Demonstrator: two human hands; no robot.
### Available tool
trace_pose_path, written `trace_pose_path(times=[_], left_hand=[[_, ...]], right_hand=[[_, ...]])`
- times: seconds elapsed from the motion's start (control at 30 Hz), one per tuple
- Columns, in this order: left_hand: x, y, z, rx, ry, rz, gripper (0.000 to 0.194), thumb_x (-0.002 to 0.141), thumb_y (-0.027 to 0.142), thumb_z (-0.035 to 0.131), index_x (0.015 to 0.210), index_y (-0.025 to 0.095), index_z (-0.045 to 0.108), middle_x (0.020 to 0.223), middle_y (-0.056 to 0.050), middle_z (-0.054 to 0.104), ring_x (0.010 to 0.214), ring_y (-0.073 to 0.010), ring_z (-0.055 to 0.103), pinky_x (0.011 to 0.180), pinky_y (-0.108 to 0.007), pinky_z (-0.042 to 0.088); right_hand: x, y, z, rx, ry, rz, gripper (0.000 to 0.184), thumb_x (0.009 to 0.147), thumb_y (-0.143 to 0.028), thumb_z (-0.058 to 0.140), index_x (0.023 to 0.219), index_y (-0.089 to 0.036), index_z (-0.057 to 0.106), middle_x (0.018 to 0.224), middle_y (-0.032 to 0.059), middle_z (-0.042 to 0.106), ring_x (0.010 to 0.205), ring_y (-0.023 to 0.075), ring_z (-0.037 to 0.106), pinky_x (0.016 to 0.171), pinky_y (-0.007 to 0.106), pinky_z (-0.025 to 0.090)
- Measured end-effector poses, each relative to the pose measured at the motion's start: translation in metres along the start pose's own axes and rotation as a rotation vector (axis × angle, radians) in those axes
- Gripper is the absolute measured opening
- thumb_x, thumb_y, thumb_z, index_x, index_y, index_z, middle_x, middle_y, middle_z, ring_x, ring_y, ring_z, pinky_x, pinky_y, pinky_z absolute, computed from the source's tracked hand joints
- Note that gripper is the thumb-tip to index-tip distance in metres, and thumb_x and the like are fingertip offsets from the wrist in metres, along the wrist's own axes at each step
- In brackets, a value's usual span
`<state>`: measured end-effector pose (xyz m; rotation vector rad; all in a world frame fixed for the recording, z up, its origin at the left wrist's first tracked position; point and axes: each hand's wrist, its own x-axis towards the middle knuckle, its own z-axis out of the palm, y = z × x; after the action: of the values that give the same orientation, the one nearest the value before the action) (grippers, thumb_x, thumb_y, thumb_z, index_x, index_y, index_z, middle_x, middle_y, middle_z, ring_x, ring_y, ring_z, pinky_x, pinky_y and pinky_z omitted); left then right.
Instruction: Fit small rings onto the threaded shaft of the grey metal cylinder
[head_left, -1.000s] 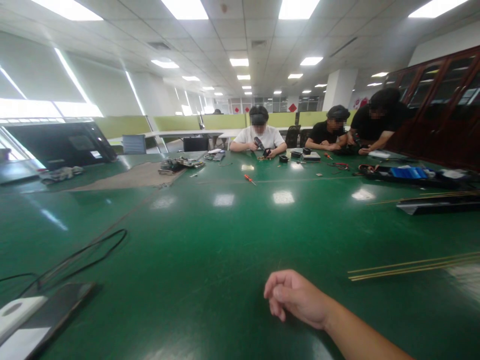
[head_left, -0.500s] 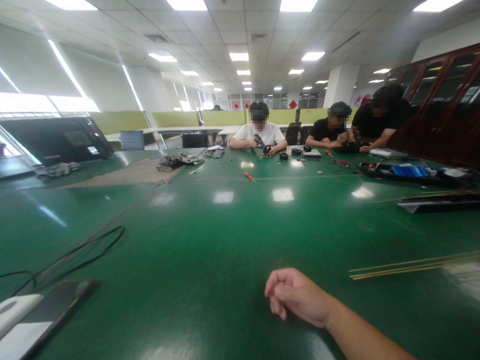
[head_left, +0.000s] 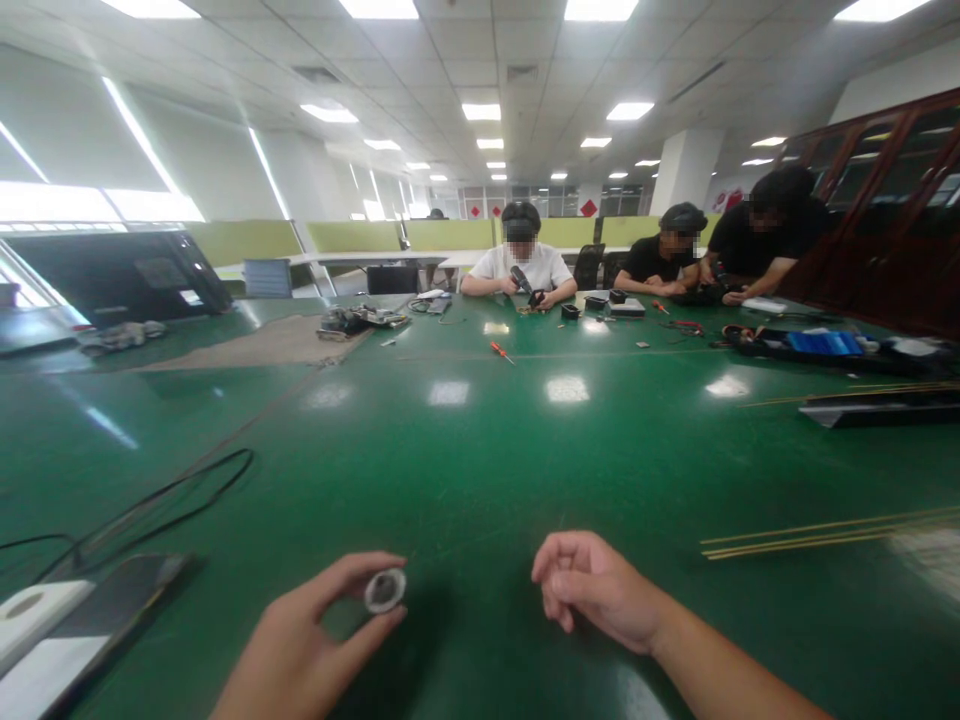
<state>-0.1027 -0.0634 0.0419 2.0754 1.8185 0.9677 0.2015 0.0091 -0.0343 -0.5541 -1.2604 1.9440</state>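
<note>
My left hand (head_left: 319,630) is raised over the green table at the lower left of centre. Between its thumb and fingers it grips a small round white-rimmed piece (head_left: 385,591) with a dark grey middle; its exact kind does not show. The round end faces me. Apart from it, to the right, my right hand (head_left: 589,590) rests low over the table. Its fingers are loosely curled, the thumb lies near the index finger, and nothing shows in it.
Thin yellowish rods (head_left: 787,538) lie right of my right hand. A dark flat panel (head_left: 124,600) and a black cable (head_left: 217,480) lie at the left. An orange screwdriver (head_left: 501,351) is farther off. Across the green table (head_left: 420,460), a person (head_left: 517,265) holds a drill-like tool; two others lean beside.
My left hand has come into view from below, gripping the small round piece. The right hand stays almost where it was. The view has shifted very slightly.
</note>
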Motion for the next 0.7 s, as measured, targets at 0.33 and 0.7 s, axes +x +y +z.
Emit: trace_pose_path(times=[0.33, 0.7], left_hand=[[0.062, 0.051, 0.088, -0.319, -0.325, 0.291, 0.029, 0.088, 0.026, 0.068, 0.117, 0.025, 0.071, 0.099, -0.005, 0.07, 0.091, -0.0198, 0.065, 0.082, -0.03, 0.051], [0.059, 0.025, 0.106, -0.414, -0.383, 0.253, 0.026, 0.085, 0.029, 0.075, 0.11, 0.028, 0.072, 0.098, -0.002, 0.073, 0.088, -0.0191, 0.067, 0.08, -0.028, 0.049]], right_hand=[[0.002, 0.0, 0.004, -0.747, 0.378, -0.15, 0.063, 0.068, -0.004, 0.068, 0.126, -0.024, 0.054, 0.1, 0.0026, 0.062, 0.077, 0.0159, 0.058, 0.073, 0.031, 0.048], [0.001, -0.002, 0.011, -0.879, 0.38, -0.196, 0.049, 0.067, 0.001, 0.061, 0.108, -0.025, 0.061, 0.096, -0.0007, 0.064, 0.084, 0.0164, 0.06, 0.077, 0.028, 0.047]])
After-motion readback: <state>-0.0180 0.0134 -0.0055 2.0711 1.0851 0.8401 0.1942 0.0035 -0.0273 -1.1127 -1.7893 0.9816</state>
